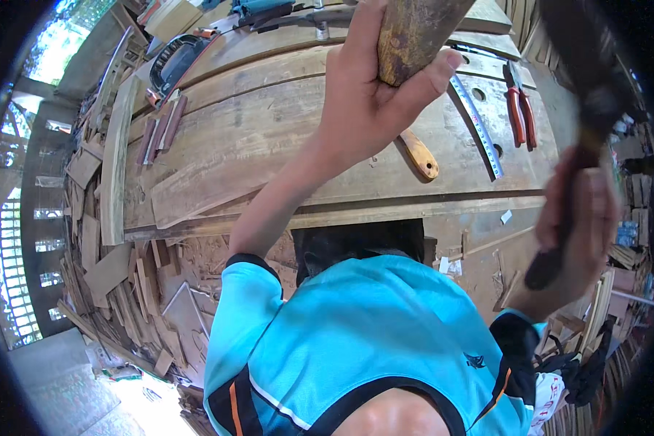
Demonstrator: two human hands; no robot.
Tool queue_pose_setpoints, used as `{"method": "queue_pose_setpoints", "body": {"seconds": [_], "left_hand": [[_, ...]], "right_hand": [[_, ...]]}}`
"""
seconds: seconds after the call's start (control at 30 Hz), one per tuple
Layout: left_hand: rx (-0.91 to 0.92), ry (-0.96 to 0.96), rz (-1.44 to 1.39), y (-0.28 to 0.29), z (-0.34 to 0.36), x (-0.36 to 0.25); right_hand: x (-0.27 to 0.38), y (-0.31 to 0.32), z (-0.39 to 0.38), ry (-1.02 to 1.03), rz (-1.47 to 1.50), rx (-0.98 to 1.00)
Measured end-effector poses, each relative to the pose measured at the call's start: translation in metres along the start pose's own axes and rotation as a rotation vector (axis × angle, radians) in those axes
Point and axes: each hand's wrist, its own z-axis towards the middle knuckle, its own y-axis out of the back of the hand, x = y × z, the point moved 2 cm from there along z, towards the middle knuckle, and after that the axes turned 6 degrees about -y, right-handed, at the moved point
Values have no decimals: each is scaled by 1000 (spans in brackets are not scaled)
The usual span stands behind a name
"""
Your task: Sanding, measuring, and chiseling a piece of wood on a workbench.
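Note:
My left hand [367, 94] is closed around the lower end of a thick, rounded piece of wood [414, 43], tilted over the workbench [269, 138]. The piece runs out of the top of the view. At the right, my right hand [585, 225] grips the dark handle of a broad, dark-bladed chopping tool [588, 58]. That tool is raised and smeared by motion, so its exact kind cannot be made out. Below my left hand lies a wooden handle [420, 160] with a hole in its end. A marked measuring strip [479, 131] and red-handled pliers [519, 112] lie beyond it.
Dark red strips [161, 132] and a black-handled tool with an orange end [178, 65] lie at the bench's left. A loose board [116, 167] leans along its left edge. Wood offcuts [109, 272] pile up on the floor at the left, with more at the right.

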Motion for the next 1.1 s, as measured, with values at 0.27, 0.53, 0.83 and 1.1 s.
{"method": "queue_pose_setpoints", "body": {"seconds": [0.27, 0.53, 0.83, 1.1], "left_hand": [[-20, -252, -11, 6, -5, 3], [-122, -525, -13, 1, -1, 17], [-150, -530, 22, 4, -8, 19], [-144, -565, 39, 6, -11, 16]], "right_hand": [[-21, 150, -9, 132, -88, -10], [31, 36, -4, 243, -335, -34], [65, -34, -6, 337, -635, -61], [93, -24, -5, 6, -360, 205]]}}
